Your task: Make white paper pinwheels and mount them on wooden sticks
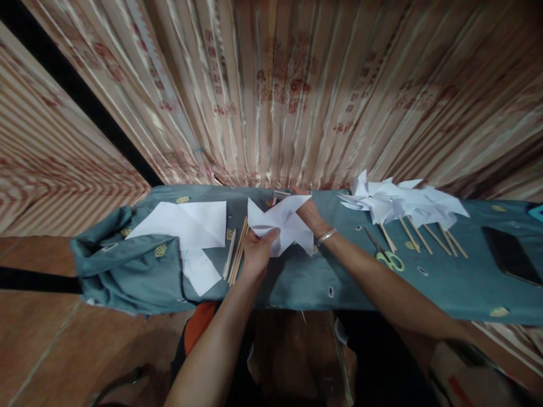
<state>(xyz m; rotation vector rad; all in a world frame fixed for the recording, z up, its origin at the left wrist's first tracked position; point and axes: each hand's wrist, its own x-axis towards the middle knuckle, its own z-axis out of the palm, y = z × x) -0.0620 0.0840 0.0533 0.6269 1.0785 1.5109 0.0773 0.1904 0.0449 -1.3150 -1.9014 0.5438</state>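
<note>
A white paper pinwheel shape [285,225] is held over the teal cloth [297,277] that covers the table. My left hand [257,252] grips its lower left flap, thumb on top of the paper. My right hand [311,215], with a bracelet at the wrist, reaches behind the paper's right side and pinches a flap; its fingertips are partly hidden. Several thin wooden sticks [236,250] lie just left of my left hand.
White paper sheets [186,226] lie at the left on the cloth. Finished paper pinwheels on sticks [403,206] lie at the right, with green-handled scissors [388,257] before them and a dark phone [511,254] further right. A striped curtain hangs behind.
</note>
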